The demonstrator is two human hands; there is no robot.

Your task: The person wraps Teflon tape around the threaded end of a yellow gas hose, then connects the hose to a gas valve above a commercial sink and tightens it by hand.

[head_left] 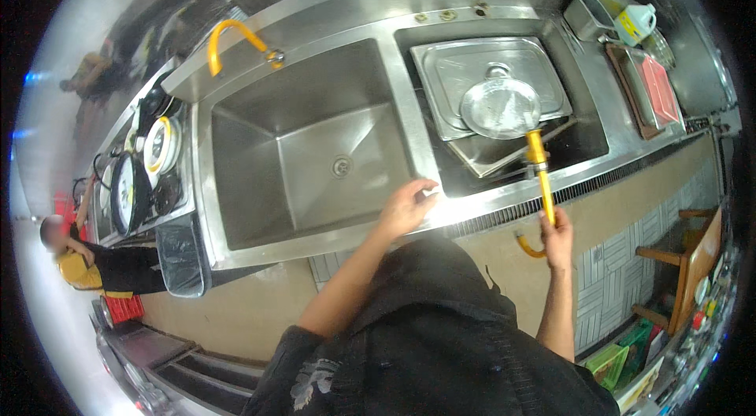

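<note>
My right hand [557, 235] is closed round a yellow hose [546, 192] with a yellow spray nozzle [536, 147] at its end. The nozzle points over the right sink, towards a large rectangular steel pan lid [441, 73] with a handle on top. A round shiny patch [500, 109] shows in front of the nozzle; whether it is spreading water or a metal disc I cannot tell. Under the lid lies another steel tray [488, 160], partly hidden. My left hand [405, 210] rests at the front rim between the sinks, thumb and fingers apart.
The left sink [315, 172] has a drain and a yellow tap [236, 26]. A lined bin [183, 255], pans [130, 192] and plates [161, 144] stand left, near another person [87, 266]. At right are a jug [636, 24], a pink-topped container [660, 89] and a wooden chair [681, 266].
</note>
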